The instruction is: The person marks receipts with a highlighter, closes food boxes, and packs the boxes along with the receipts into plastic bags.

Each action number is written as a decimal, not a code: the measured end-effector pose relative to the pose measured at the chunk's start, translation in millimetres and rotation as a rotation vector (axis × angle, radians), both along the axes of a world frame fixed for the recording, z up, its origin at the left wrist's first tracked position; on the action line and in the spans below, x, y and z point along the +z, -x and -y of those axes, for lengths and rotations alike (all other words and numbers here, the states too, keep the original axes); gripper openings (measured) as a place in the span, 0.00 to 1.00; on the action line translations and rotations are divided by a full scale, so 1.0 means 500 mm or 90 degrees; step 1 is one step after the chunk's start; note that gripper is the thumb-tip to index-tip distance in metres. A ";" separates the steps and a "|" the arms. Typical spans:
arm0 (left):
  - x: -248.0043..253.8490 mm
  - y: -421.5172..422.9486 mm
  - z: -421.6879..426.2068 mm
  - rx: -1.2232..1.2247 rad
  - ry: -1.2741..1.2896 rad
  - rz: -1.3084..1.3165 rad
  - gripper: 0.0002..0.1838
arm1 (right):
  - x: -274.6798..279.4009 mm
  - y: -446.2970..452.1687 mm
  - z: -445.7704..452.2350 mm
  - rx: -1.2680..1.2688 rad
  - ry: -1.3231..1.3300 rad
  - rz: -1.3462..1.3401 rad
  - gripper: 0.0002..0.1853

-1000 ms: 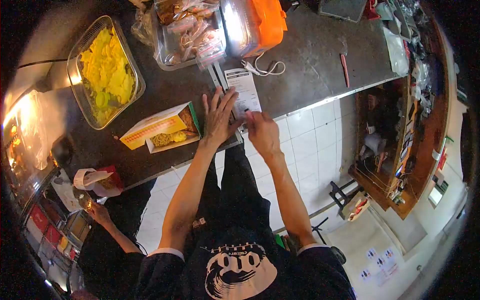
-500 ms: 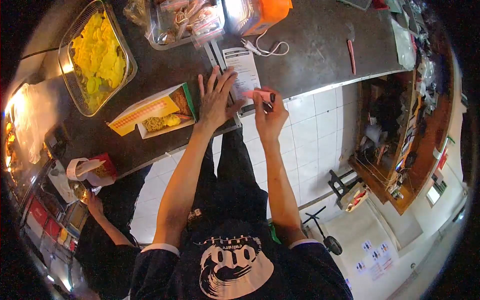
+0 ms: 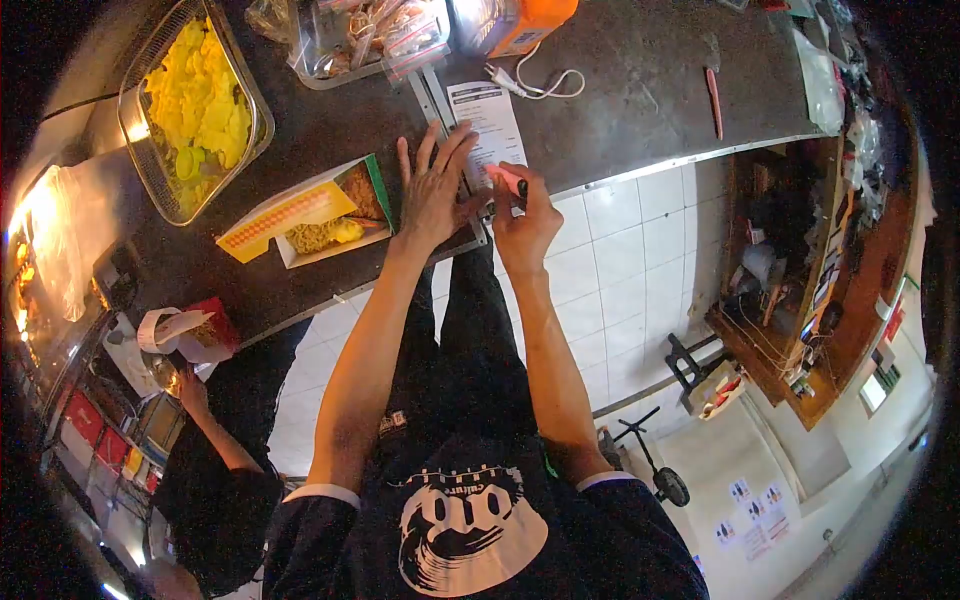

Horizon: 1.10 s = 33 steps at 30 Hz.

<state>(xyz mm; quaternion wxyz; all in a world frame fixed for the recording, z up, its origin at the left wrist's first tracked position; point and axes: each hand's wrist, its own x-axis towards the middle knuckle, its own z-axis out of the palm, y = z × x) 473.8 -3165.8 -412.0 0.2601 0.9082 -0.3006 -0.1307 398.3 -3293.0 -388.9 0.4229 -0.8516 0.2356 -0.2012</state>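
Note:
A pink marker (image 3: 508,179) with a black end is gripped in the closed fingers of my right hand (image 3: 527,228). Its front end is over the lower part of a printed paper slip (image 3: 489,122) and seems to touch it. Spread out beside the slip, my left hand (image 3: 430,205) rests on the dark counter, its fingertips at the slip's left edge. To the left of that hand lies an open takeaway box (image 3: 278,222) of noodles, something yellow and a browned piece of food.
A wire-mesh tray (image 3: 262,130) of yellow food sits at the upper left. Behind stand a tub of bagged items (image 3: 375,45) and an orange package (image 3: 535,22). A white plug cable (image 3: 535,90) lies behind the slip. At the lower left, another person's hand (image 3: 188,392) is near a red box.
My right hand has moved slightly left, and the marker has turned so its front end points more up and left over the slip. My left hand stays on the counter.

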 end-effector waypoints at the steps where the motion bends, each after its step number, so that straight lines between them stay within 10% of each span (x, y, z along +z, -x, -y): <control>1: 0.000 0.000 0.001 -0.002 -0.001 -0.001 0.44 | 0.001 0.001 0.001 0.015 -0.034 0.005 0.13; 33: -0.007 0.001 0.002 0.003 0.024 0.020 0.42 | -0.015 0.004 -0.008 -0.010 -0.068 0.022 0.16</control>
